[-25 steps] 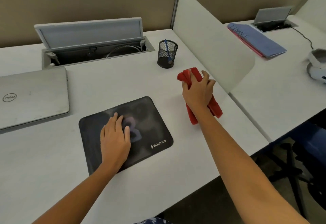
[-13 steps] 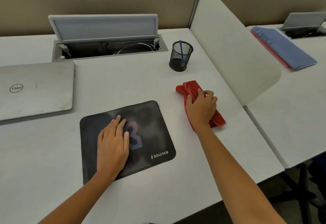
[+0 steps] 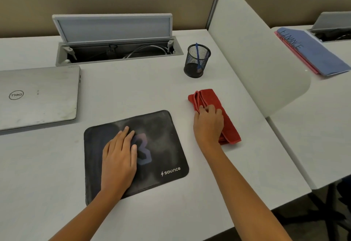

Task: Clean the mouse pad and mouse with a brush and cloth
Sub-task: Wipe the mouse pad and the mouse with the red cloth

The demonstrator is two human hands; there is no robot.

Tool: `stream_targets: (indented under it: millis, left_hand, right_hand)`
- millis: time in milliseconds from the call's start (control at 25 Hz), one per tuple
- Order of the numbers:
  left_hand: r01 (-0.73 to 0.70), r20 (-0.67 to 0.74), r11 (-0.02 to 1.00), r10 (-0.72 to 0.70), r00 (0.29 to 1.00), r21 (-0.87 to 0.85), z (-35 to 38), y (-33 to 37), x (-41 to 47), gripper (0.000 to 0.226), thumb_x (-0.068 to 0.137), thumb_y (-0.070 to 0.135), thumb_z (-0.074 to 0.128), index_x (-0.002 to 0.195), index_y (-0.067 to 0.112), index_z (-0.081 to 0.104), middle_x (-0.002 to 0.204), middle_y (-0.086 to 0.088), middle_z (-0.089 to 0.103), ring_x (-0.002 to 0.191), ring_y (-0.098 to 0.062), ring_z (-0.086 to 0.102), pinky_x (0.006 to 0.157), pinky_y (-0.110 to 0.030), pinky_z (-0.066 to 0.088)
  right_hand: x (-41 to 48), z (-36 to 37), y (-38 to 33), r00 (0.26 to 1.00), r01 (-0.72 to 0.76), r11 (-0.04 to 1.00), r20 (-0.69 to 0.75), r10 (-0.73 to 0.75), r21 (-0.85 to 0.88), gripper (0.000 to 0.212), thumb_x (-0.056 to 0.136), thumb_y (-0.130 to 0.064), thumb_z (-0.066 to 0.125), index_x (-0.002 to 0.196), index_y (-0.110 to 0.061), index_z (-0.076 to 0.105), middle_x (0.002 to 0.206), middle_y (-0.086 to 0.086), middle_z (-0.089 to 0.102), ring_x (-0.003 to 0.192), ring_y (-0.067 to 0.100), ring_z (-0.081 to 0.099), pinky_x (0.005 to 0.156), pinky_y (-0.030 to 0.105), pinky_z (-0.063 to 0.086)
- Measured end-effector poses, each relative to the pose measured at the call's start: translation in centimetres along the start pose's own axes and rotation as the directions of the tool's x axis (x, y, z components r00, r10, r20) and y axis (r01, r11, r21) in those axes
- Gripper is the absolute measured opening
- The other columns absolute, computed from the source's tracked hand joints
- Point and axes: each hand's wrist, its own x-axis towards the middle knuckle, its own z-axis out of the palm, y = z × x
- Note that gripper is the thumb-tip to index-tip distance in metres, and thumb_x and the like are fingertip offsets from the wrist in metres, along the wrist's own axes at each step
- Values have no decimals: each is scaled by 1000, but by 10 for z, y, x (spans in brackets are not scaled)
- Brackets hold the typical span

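Observation:
A black mouse pad (image 3: 163,136) with a "sounce" logo lies flat on the white desk. My left hand (image 3: 119,155) presses on its left half with straight fingers. To the right of the pad lies a folded red cloth (image 3: 212,98). My right hand (image 3: 209,125) rests on the cloth's middle, fingers curled into its folds, gripping it. A blue brush (image 3: 198,54) stands in a black mesh cup (image 3: 196,64) behind the cloth. No mouse is in view.
A shut grey laptop (image 3: 38,96) lies at the left. An open cable box (image 3: 114,49) with its lid raised sits at the back. A white divider panel (image 3: 256,54) borders the desk on the right, with blue and pink folders (image 3: 311,51) beyond it.
My right hand has slid down the red cloth toward me, and the cloth now lies flat on the desk. My left hand has stayed on the pad.

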Motion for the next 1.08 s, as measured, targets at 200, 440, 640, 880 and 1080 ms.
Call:
stream_targets:
  millis: [200, 440, 640, 880, 1080]
  left_hand:
    - [1, 6, 1000, -1, 1000, -1, 0, 0, 1, 55, 97, 35, 21, 136, 10, 50, 148, -7, 43, 136, -25, 41, 112, -41, 27]
    - [3, 9, 1000, -3, 1000, -5, 1, -1, 0, 55, 97, 36, 20, 137, 11, 50, 149, -7, 42, 137, -24, 40, 113, -41, 26]
    - [3, 1, 1000, -3, 1000, -19, 2, -1, 0, 54, 98, 35, 21, 137, 12, 50, 149, -6, 42, 137, -24, 40, 113, -38, 23]
    - [-1, 15, 1000, 2, 1000, -18, 2, -3, -1, 53, 98, 35, 22, 138, 13, 48, 150, -6, 41, 138, -24, 39, 113, -36, 20]
    - [29, 41, 993, -25, 999, -114, -2, -4, -3, 50, 98, 33, 26, 140, 15, 47, 150, -2, 39, 141, -20, 33, 119, -35, 13]
  right_hand:
    - [4, 3, 9, 999, 23, 999, -43, -21, 50, 56, 94, -44, 45, 143, -21, 36, 150, 16, 31, 134, 36, 32, 108, 45, 33]
    - [9, 29, 27, 974, 170, 975, 173, -144, -144, 60, 101, -40, 28, 150, -35, -5, 160, 10, 1, 143, 44, 10, 114, 58, 16]
    - [34, 32, 47, 987, 79, 984, 149, -56, -157, 60, 101, -36, 31, 151, -31, -1, 160, 9, 3, 143, 44, 12, 112, 61, 15]
    - [33, 23, 44, 980, 74, 996, 188, -63, -51, 59, 99, -48, 24, 151, -32, 1, 160, 10, 6, 145, 39, 7, 115, 57, 9]
    - [-8, -6, 18, 976, 216, 933, -69, -205, 287, 54, 98, -36, 42, 148, -18, 29, 153, 6, 33, 144, 26, 23, 117, 46, 21]
